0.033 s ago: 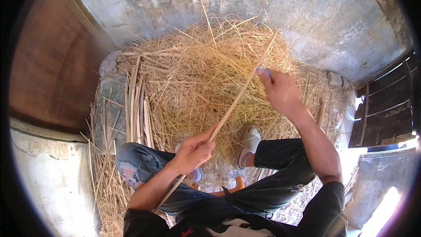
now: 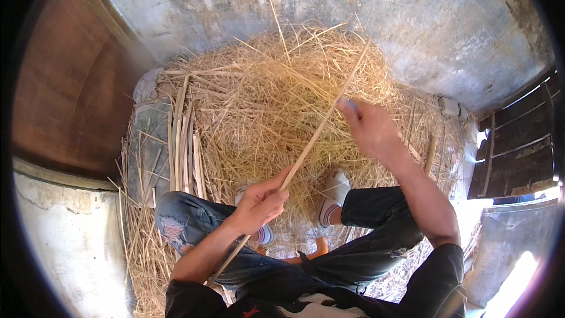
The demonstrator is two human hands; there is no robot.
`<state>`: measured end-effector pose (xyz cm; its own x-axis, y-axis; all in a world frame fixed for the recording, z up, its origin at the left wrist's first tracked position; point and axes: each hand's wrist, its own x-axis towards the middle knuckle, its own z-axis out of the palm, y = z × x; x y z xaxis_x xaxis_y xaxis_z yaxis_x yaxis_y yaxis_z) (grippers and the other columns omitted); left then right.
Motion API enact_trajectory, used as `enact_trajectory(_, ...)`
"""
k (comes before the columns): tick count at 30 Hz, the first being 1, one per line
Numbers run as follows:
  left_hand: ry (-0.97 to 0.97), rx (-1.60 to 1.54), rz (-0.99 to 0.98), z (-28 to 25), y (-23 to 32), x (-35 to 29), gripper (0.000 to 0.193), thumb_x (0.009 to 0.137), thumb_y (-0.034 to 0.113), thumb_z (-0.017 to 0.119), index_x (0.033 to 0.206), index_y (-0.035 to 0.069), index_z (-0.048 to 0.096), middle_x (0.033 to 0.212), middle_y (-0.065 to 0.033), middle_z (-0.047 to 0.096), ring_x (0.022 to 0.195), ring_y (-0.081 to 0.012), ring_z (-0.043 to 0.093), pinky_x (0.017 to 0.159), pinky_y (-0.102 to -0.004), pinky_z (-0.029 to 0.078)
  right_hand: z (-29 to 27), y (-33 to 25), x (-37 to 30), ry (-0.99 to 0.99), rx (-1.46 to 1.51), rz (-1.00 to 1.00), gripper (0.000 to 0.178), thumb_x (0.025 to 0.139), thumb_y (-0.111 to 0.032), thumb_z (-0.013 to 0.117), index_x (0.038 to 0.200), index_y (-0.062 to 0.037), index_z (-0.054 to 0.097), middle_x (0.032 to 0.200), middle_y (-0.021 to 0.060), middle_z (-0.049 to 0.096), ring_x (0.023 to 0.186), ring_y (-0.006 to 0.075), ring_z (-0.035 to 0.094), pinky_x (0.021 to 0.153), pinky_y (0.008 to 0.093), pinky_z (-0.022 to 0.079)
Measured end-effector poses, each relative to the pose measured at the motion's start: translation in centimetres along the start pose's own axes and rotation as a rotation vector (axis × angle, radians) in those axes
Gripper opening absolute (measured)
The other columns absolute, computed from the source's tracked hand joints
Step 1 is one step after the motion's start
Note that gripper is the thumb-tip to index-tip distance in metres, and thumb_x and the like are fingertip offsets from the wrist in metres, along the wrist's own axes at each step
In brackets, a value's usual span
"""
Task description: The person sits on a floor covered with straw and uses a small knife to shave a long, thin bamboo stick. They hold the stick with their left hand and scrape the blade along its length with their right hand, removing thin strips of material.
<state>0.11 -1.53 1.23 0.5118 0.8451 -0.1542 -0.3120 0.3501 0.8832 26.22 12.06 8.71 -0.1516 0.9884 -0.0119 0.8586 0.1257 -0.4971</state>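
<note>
A long, thin bamboo strip (image 2: 316,133) slants from beside my left thigh up to the far right, over the pile of shavings. My left hand (image 2: 259,204) is closed round its lower part, with the thumb on top. Higher up, my right hand (image 2: 375,131) is closed, its thumb against the strip. A small bluish-grey thing (image 2: 351,105) shows between its fingers; blur hides what kind it is. Below the strip lies a heap of curly pale shavings (image 2: 259,106).
Several split bamboo strips (image 2: 184,141) lie in a bundle at the left. A concrete wall (image 2: 329,0) curves behind the heap, and a brown panel (image 2: 65,82) stands at left. My feet in grey shoes (image 2: 335,191) rest among the shavings. Dark slatted boards (image 2: 518,147) stand at right.
My right hand has slid a little down the strip, toward me and to the left. The left hand keeps its place and grip.
</note>
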Motion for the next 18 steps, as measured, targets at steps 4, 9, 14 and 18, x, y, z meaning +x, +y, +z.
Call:
enact_trajectory(4, 0.029, -0.07, 0.01, -0.4, -0.3, 0.2, 0.059, 0.106, 0.01, 0.051, 0.16, 0.005, 0.029, 0.063, 0.0068, 0.037, 0.051, -0.0018, 0.033, 0.046, -0.021, 0.029, 2.1, -1.3, -1.6, -0.021, 0.008, -0.299, 0.056, 0.106, -0.049, 0.047, 0.085, -0.0013, 0.066, 0.063, 0.0222, 0.061, 0.061, 0.044, 0.064, 0.057, 0.0537, 0.049)
enact_trajectory(9, 0.009, -0.089, -0.006, -0.1, -0.4, 0.2, 0.059, 0.106, 0.01, 0.051, 0.16, 0.005, 0.029, 0.062, 0.0063, 0.039, 0.05, -0.0021, 0.033, 0.046, -0.0215, 0.03, -0.6, 0.1, 1.9, 0.091, 0.079, -0.098, 0.056, 0.107, -0.047, 0.046, 0.083, 0.0, 0.065, 0.061, 0.0215, 0.06, 0.057, 0.0426, 0.061, 0.055, 0.0516, 0.048)
enact_trajectory(14, 0.036, -0.07, 0.028, -0.6, -0.7, 0.2, 0.058, 0.106, 0.01, 0.051, 0.16, 0.006, 0.029, 0.061, 0.0062, 0.039, 0.048, -0.0024, 0.032, 0.045, -0.0214, 0.03, 2.8, -2.1, -2.3, -0.113, 0.047, -0.147, 0.053, 0.106, -0.047, 0.046, 0.086, -0.0011, 0.066, 0.064, 0.024, 0.062, 0.064, 0.0441, 0.065, 0.06, 0.0538, 0.05)
enact_trajectory(18, 0.075, -0.046, 0.067, -0.9, -0.7, 0.4, 0.058, 0.106, 0.01, 0.05, 0.16, 0.005, 0.029, 0.06, 0.0063, 0.038, 0.047, -0.0026, 0.03, 0.045, -0.0215, 0.029, 3.4, -3.0, -2.6, -0.164, 0.009, -0.289, 0.051, 0.105, -0.047, 0.048, 0.087, -0.0018, 0.066, 0.065, 0.0245, 0.063, 0.065, 0.0448, 0.066, 0.062, 0.0559, 0.052)
